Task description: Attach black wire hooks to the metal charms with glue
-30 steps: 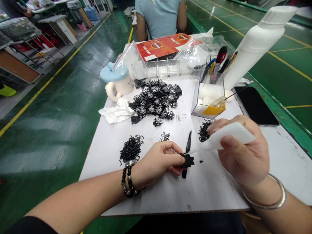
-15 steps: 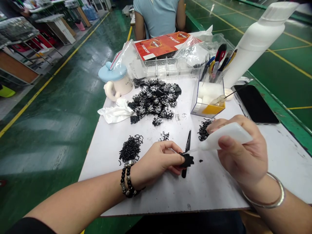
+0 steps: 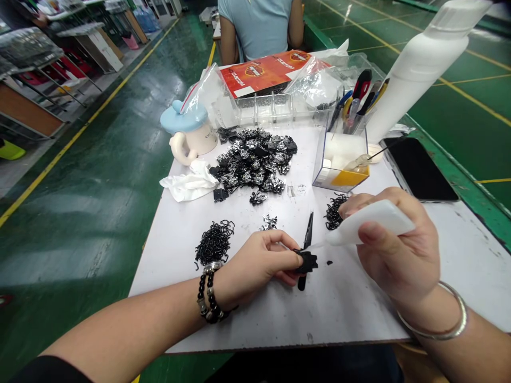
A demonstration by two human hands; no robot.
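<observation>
My left hand pinches a small flat black part with a notched edge, held just above the white table. My right hand is wrapped round a white squeeze bottle, tilted so its thin nozzle reaches the part's upper edge; whether the tip touches is too small to tell. Black tweezers lie beneath the part, their middle hidden by it. A tiny black piece lies to the right. Small black bent pieces form one pile beyond my left wrist and another pile beside my right fingers.
Farther back are a large heap of black and metal parts, a crumpled tissue and a lidded mug. A clear tool holder, a tall white bottle and a phone stand right. A person sits beyond.
Both hands hold almost the same position, with the nozzle still at the black part. Only a very slight shift of my right hand and the view shows.
</observation>
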